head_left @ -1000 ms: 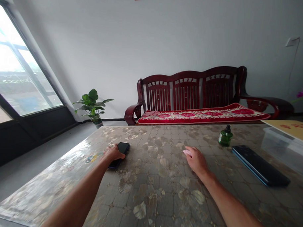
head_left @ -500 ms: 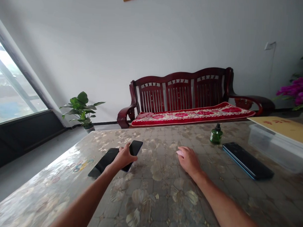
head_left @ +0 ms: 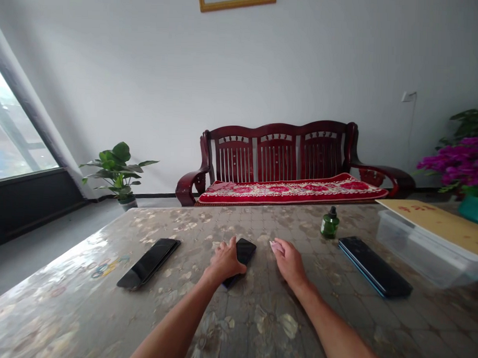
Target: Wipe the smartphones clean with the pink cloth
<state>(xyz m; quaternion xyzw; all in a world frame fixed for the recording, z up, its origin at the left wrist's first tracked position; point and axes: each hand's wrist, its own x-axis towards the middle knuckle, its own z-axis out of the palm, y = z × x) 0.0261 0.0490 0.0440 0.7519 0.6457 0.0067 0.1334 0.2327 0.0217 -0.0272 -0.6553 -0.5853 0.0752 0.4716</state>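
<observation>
My left hand (head_left: 223, 262) is closed around the edges of a dark smartphone (head_left: 245, 251) at the middle of the table, its thumb along the near right side. The palm hides part of the phone. To the right, my right hand (head_left: 290, 264) is closed on a small pale pink wad (head_left: 276, 246) that looks like a cloth or tissue; only its end shows between the fingers. Another black smartphone (head_left: 149, 263), seemingly with a second slab under it, lies on the left of the table.
On the right stand a green bottle (head_left: 330, 224) with a black cap, a dark stack of phones (head_left: 375, 267), and a clear plastic box (head_left: 420, 253) with a tan envelope (head_left: 437, 223) on top. Behind the patterned table (head_left: 233, 335) is a red wooden bench (head_left: 275, 154).
My left hand has carried the smartphone rightward, away from the other black phone and closer to my right hand. My right hand keeps its grip. The camera view has tilted up slightly.
</observation>
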